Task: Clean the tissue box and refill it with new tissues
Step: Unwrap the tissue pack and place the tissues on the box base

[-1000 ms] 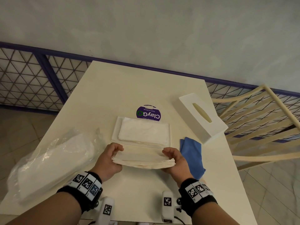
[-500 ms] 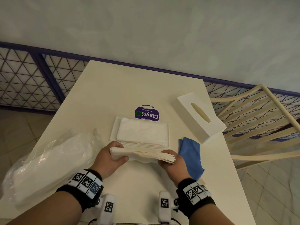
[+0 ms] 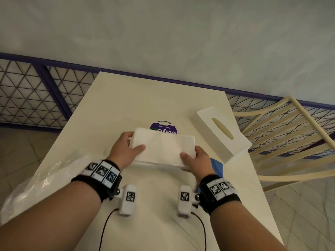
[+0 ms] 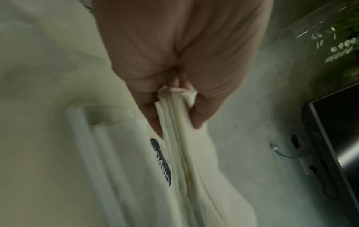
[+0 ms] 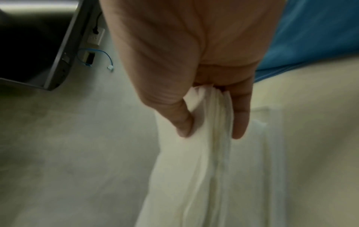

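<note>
We hold a stack of tissues (image 3: 164,148) between both hands above the middle of the cream table (image 3: 116,105); the left hand (image 3: 125,151) pinches the stack's left end, thumb on top and fingers beneath, and the right hand (image 3: 196,159) pinches the right end the same way; the wrist views confirm it, the left hand (image 4: 174,64) and the right hand (image 5: 196,61) each closed on the layered edge of the tissues; under the stack we see the near edge of another white pile (image 3: 155,163), and the left wrist view shows a low white tray rim (image 4: 83,138) there, though that picture is blurred and we cannot tell whether the held stack touches what lies below; a purple round sticker (image 3: 164,126) peeks out just beyond the stack's far edge; the white tissue box cover (image 3: 223,134) lies to the right, slot up, set at an angle with its near corner close to the table's right edge; a blue cloth (image 3: 216,167) lies between our right wrist and that cover; a clear plastic bag (image 3: 45,180) with white contents spills over the table's near left edge; the far half of the table lies bare, running to the purple-framed mesh fence (image 3: 36,98); a cream chair (image 3: 290,134) stands beside the table's right edge.
</note>
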Tool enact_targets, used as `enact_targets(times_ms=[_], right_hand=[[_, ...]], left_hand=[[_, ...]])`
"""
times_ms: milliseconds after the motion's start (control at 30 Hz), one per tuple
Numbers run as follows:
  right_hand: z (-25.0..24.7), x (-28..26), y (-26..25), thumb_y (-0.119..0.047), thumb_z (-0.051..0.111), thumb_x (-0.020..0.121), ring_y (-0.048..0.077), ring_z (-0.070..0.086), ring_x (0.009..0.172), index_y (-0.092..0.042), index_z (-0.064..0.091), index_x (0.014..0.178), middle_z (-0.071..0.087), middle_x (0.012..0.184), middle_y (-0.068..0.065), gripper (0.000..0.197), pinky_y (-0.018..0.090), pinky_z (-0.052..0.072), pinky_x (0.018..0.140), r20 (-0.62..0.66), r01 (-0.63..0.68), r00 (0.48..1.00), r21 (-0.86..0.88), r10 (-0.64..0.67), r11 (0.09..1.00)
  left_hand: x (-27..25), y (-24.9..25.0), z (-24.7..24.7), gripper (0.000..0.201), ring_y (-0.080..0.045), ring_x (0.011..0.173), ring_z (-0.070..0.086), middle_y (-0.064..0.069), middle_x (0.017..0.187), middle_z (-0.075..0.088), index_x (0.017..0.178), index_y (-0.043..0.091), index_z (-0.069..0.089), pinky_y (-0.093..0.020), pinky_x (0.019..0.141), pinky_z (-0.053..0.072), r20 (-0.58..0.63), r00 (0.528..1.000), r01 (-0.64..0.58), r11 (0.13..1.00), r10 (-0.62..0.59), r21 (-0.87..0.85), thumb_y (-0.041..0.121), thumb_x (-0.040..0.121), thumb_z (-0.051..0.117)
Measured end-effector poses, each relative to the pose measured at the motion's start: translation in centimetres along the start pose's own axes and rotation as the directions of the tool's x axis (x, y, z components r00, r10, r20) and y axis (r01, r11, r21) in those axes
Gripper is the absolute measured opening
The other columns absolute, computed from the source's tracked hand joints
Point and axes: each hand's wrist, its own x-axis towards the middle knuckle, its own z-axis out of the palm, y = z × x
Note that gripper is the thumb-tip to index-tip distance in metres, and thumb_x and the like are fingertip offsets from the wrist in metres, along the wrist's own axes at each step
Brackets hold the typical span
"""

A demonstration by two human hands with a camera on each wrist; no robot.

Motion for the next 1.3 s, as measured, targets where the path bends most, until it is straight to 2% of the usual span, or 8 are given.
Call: enact_targets(times_ms=[400,500,600,767,900,1000,1133,1300], right_hand=[[1.2,4.3,-1.6,-0.021,0.064,0.084,0.026,0.062,0.106,-0.01,0.045,0.135,0.064,0.12,0.01,0.055,0.03,0.049,0.087,-0.078,-0.112,0.993,-0.324,0.092,0.939],[0.9,4.0,-1.5,-0.023,0.063,0.084,0.024,0.056,0.116,-0.015,0.043,0.137,0.055,0.133,0.008,0.057,0.03,0.044,0.091,-0.12,-0.064,0.993,-0.383,0.018,0.921],[2.0,2.6,-2.1,-0.018,0.06,0.085,0.016,0.059,0.099,-0.017,0.055,0.124,0.058,0.123,0.003,0.039,0.025,0.042,0.084,-0.123,0.074,0.985,-0.317,-0.118,0.946],[8.5,-0.3,-3.3,-0.012,0.055,0.087,0.01,0.057,0.076,-0.017,0.067,0.103,0.065,0.092,-0.006,0.021,0.023,0.046,0.077,0.213,0.263,0.956,-0.325,-0.201,0.908],[15.1,-1.7,-3.4,-0.012,0.048,0.091,0.014,0.063,0.098,-0.015,0.068,0.111,0.07,0.114,0.002,0.028,0.014,0.043,0.086,0.519,0.418,0.837,-0.399,-0.175,0.816],[18.9,-1.9,-4.3,-0.01,0.042,0.094,0.017,0.059,0.114,-0.014,0.065,0.118,0.063,0.126,0.002,0.033,0.013,0.038,0.091,0.547,0.464,0.817,-0.432,-0.185,0.773],[22.8,-1.6,-5.4,-0.011,0.046,0.091,0.022,0.058,0.114,-0.02,0.067,0.114,0.055,0.126,0.003,0.032,0.022,0.045,0.09,0.628,0.508,0.776,-0.57,-0.056,0.646],[25.3,-2.1,-6.8,-0.03,0.064,0.081,0.022,0.057,0.099,-0.02,0.07,0.099,0.048,0.1,0.002,0.022,0.026,0.043,0.08,0.712,0.62,0.702,-0.585,-0.035,0.522]], left_hand=[[4.2,-0.6,0.6,0.073,-0.027,0.12,0.052,-0.01,0.14,0.045,0.142,0.018,0.032,-0.038,0.101,0.042,-0.018,0.996,0.091,0.963,-0.09,0.254,0.021,0.08,0.071],[3.2,0.2,-1.1,0.057,-0.021,0.12,0.053,-0.008,0.14,0.041,0.136,0.019,0.041,-0.033,0.099,0.042,-0.059,0.998,0.031,0.976,-0.018,0.216,0.022,0.085,0.066],[0.8,0.7,-5.1,0.037,-0.017,0.116,0.054,-0.005,0.133,0.045,0.122,0.02,0.054,-0.029,0.097,0.042,-0.148,0.981,-0.088,0.967,0.125,0.239,0.02,0.087,0.065],[-4.5,-2.6,-13.1,0.039,-0.024,0.109,0.055,-0.007,0.133,0.049,0.123,0.029,0.051,-0.044,0.092,0.043,-0.287,0.958,0.15,0.876,-0.014,0.458,0.038,0.087,0.061],[-7.7,-7.4,-16.2,0.048,-0.035,0.115,0.049,-0.013,0.134,0.049,0.128,0.022,0.047,-0.057,0.098,0.037,-0.395,0.914,0.349,0.68,-0.094,0.645,0.052,0.09,0.043],[-9.8,-10.0,-16.6,0.059,-0.031,0.142,0.013,-0.005,0.156,0.018,0.144,0.037,0.025,-0.063,0.109,0.014,-0.42,0.881,0.466,0.56,-0.219,0.685,0.061,0.09,0.024],[-11.1,-12.3,-16.0,0.061,-0.028,0.146,-0.008,0.003,0.159,-0.012,0.146,0.046,-0.003,-0.061,0.112,0.004,-0.313,0.898,0.437,0.538,-0.31,0.721,0.065,0.09,0.012],[-11.7,-14.1,-16.4,0.068,-0.022,0.146,-0.013,0.002,0.158,-0.02,0.147,0.045,-0.007,-0.054,0.115,-0.001,-0.227,0.943,0.326,0.535,-0.244,0.78,0.069,0.084,0.005]])
